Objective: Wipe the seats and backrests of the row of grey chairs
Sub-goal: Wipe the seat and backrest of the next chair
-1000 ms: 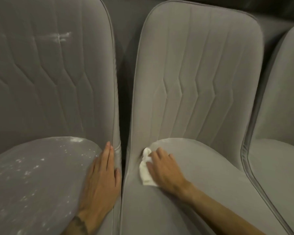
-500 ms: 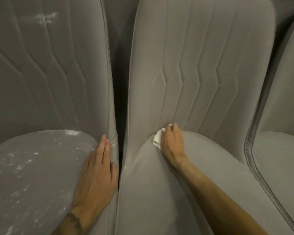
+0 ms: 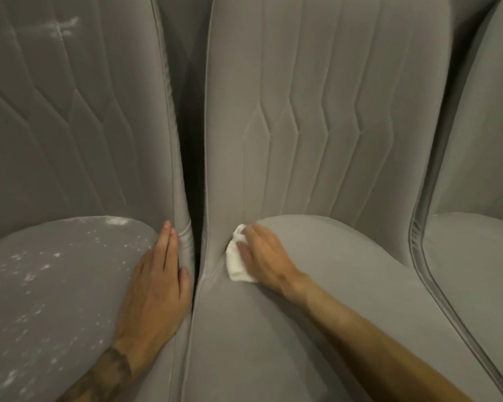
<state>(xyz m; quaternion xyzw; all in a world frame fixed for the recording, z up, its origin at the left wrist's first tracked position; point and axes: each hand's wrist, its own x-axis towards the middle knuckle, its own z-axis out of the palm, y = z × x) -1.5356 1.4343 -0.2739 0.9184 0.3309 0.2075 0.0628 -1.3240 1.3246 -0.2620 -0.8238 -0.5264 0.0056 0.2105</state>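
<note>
Three grey upholstered chairs stand side by side. The middle chair's seat [image 3: 317,300] and stitched backrest [image 3: 317,97] look clean. My right hand [image 3: 266,256] presses a white cloth [image 3: 234,264] flat against the seat's back left corner, fingers fairly straight over it. The left chair's seat [image 3: 50,285] is speckled with white residue, and its backrest [image 3: 70,111] has a white smear near the top. My left hand [image 3: 157,285] rests flat, fingers straight, on the right edge of the left seat.
A dark narrow gap [image 3: 192,140] separates the left and middle chairs. The right chair [image 3: 476,198] shows only its left part, with a piped edge [image 3: 418,242] close to the middle seat.
My right hand slid the cloth from the back crease of the middle seat back toward its left corner. The view moved closer. The left hand stayed in place.
</note>
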